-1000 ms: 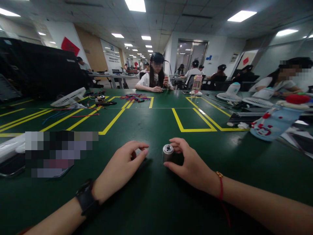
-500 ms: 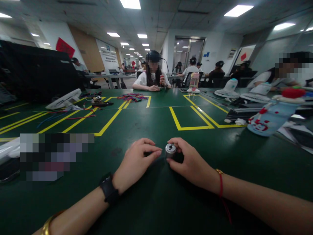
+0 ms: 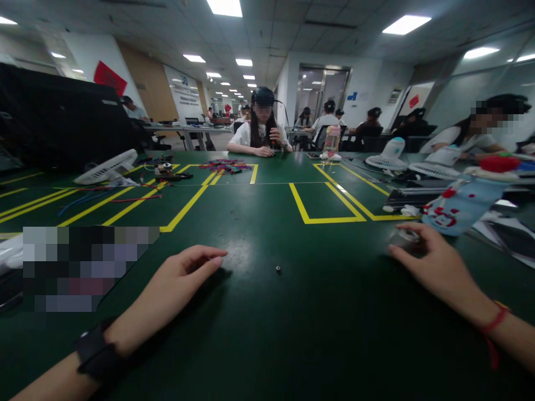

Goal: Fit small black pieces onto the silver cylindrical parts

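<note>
My right hand [image 3: 434,262] is closed around a small silver cylindrical motor [image 3: 404,239], with the thumb on its near side and fingers on the far side. It is at the right of the green table, left of a light blue bottle [image 3: 460,203], and the motor is blurred. A tiny metal ring-like part [image 3: 278,269] lies on the table between my hands. To its left, my left hand [image 3: 179,284] rests low over the table with thumb and forefinger tips close together. Whatever may be between those tips is too small to make out.
Bundled coloured wires [image 3: 229,166] lie at the far middle. White fans [image 3: 387,156] stand at the right, beside dark panels. Another white fan [image 3: 108,168] lies at the left near loose wires. A person [image 3: 261,128] sits across the table [image 3: 251,345], marked with yellow tape.
My right hand has carried the motor from the middle to the right. My left hand has drawn back to the left. The tiny metal part now shows on the table between them.
</note>
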{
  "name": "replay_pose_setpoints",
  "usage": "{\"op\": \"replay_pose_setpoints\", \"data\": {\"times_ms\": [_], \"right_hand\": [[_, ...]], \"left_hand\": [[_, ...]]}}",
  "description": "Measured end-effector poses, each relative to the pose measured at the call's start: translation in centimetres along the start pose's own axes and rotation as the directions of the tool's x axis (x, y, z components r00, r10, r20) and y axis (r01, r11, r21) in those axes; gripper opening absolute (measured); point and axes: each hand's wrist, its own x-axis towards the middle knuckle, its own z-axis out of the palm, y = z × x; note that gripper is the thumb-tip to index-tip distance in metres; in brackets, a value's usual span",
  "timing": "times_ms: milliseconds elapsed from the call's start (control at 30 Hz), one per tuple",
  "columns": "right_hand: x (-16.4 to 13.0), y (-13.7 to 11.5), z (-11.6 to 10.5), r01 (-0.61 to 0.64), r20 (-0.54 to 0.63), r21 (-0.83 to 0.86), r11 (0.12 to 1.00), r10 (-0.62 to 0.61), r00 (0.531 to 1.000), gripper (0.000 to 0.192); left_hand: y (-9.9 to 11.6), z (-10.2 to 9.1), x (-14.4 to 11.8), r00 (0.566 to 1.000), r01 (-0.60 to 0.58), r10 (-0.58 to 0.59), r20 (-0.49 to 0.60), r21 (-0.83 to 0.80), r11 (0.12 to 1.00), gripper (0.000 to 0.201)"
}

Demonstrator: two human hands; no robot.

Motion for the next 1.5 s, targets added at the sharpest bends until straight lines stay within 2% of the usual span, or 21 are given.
{"op": "replay_pose_setpoints", "data": {"times_ms": [67,100,167,233,267,333,367,433,467,533,567,667,700,767,867,933,967,1033,1067,1300,1500], "right_hand": [[0.1,3.0,-1.0,-0.058,0.017,-0.078,0.995,0.060,0.998,0.064],[0.1,3.6,-1.3,-0.057,-0.001,-0.132,0.990,0.057,0.998,0.068],[-0.1,3.0,-1.4,0.011,-0.106,-0.263,0.965,-0.040,0.994,0.077],[-0.6,0.0,-0.8,0.181,-0.170,-0.334,0.925,-0.248,0.954,0.076],[-0.9,-2.1,-0.1,0.303,-0.134,-0.308,0.902,-0.356,0.925,0.069],[-1.7,-7.1,1.8,0.516,0.038,-0.111,0.850,-0.515,0.856,0.050],[-2.1,-9.6,2.9,0.566,0.132,0.011,0.824,-0.562,0.816,0.045],[-2.7,-13.8,5.3,0.589,0.257,0.187,0.786,-0.618,0.743,0.038],[-2.9,-15.4,6.4,0.591,0.283,0.232,0.772,-0.635,0.719,0.033],[-2.8,-17.0,7.4,0.602,0.297,0.257,0.757,-0.654,0.696,0.020],[-2.4,-17.0,7.4,0.600,0.294,0.255,0.758,-0.652,0.699,0.018],[-0.6,-14.2,4.5,0.582,0.206,0.184,0.792,-0.610,0.765,0.023],[0.0,-12.4,3.0,0.582,0.160,0.114,0.805,-0.594,0.789,0.024],[1.0,-8.2,-0.4,0.559,0.079,-0.131,0.819,-0.554,0.829,0.030],[1.7,-1.8,-4.4,0.381,0.055,-0.506,0.774,-0.412,0.909,0.036],[1.7,1.4,-5.6,0.234,0.075,-0.585,0.776,-0.235,0.969,0.035],[1.6,2.4,-5.8,0.173,0.088,-0.587,0.791,-0.150,0.985,0.033],[1.5,3.3,-5.8,0.097,0.106,-0.575,0.812,-0.043,0.993,0.034],[1.5,3.3,-5.6,0.083,0.106,-0.573,0.815,-0.027,0.994,0.035],[1.7,2.4,-5.2,0.072,0.071,-0.576,0.814,-0.037,0.997,0.046],[1.8,2.2,-5.2,0.045,0.074,-0.559,0.828,-0.004,0.997,0.041]], "left_hand": [[0.0,0.0,0.0,0.999,0.036,-0.037,-0.032,-0.033,0.999,0.038],[0.2,0.2,0.0,0.998,0.045,-0.047,-0.043,-0.043,0.998,0.038],[0.7,0.5,0.0,0.997,0.050,-0.052,-0.051,-0.050,0.997,0.037],[1.1,0.8,0.0,0.998,0.044,-0.046,-0.047,-0.046,0.998,0.037],[1.2,1.0,-0.1,0.998,0.038,-0.040,-0.045,-0.042,0.998,0.037],[1.2,1.1,-0.1,0.999,0.028,-0.029,-0.040,-0.035,0.999,0.038],[1.1,1.1,-0.2,0.999,0.023,-0.024,-0.034,-0.031,0.999,0.038],[0.9,1.1,-0.2,1.000,0.017,-0.017,-0.023,-0.014,1.000,0.038],[0.9,1.1,-0.2,1.000,0.016,-0.017,-0.020,-0.005,1.000,0.037],[0.8,1.0,-0.2,1.000,0.021,-0.021,-0.021,0.009,1.000,0.036],[0.8,0.9,-0.2,0.999,0.026,-0.026,-0.022,0.011,1.000,0.035],[0.8,0.8,-0.2,0.999,0.043,-0.043,-0.014,0.002,0.999,0.034],[0.7,0.8,-0.2,0.999,0.048,-0.048,-0.016,-0.003,0.999,0.034],[0.7,0.9,-0.2,0.998,0.052,-0.053,-0.033,-0.013,0.999,0.033],[0.8,1.2,0.0,0.996,0.046,-0.047,-0.071,-0.018,0.999,0.033],[1.0,1.3,0.0,0.995,0.042,-0.043,-0.086,-0.012,0.999,0.034],[1.0,1.3,0.0,0.995,0.042,-0.043,-0.093,-0.007,0.999,0.034],[1.2,1.3,0.0,0.994,0.046,-0.046,-0.098,-0.002,0.999,0.035],[1.2,1.3,-0.1,0.994,0.048,-0.048,-0.098,-0.001,0.999,0.035],[0.9,1.4,-0.1,0.996,0.031,-0.030,-0.089,0.003,1.000,0.035],[0.9,1.3,-0.1,0.996,0.044,-0.041,-0.084,0.030,0.999,0.033]]}}
